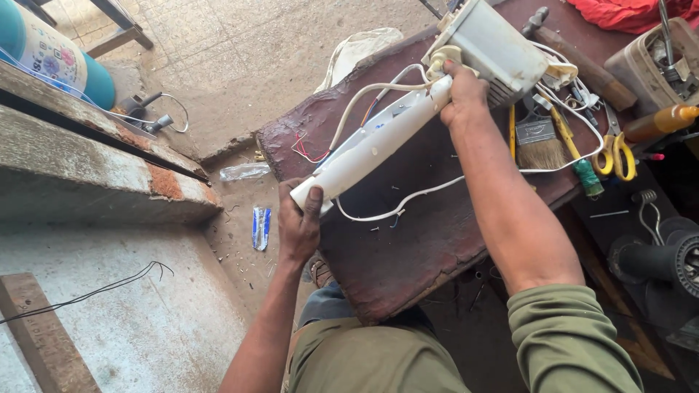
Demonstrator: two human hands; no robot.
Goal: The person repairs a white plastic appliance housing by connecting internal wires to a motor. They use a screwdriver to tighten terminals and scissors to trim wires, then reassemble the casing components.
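A long white plastic tube-shaped housing [368, 149] lies slanted over a dark reddish wooden workbench [408, 247]. My left hand [298, 222] grips its lower end near the bench's edge. My right hand [460, 94] holds its upper end, where it meets a white boxy appliance body [495, 47]. White cable [393, 213] loops from the housing across the bench, and thin red and blue wires [306, 151] stick out beside it.
A paintbrush [540, 145], yellow-handled scissors [615, 154], a green-handled tool [586, 175], a hammer [582, 65] and a beige box of tools [648, 69] crowd the bench's right. A black fan motor [666, 262] sits lower right. Concrete steps [95, 182] are left.
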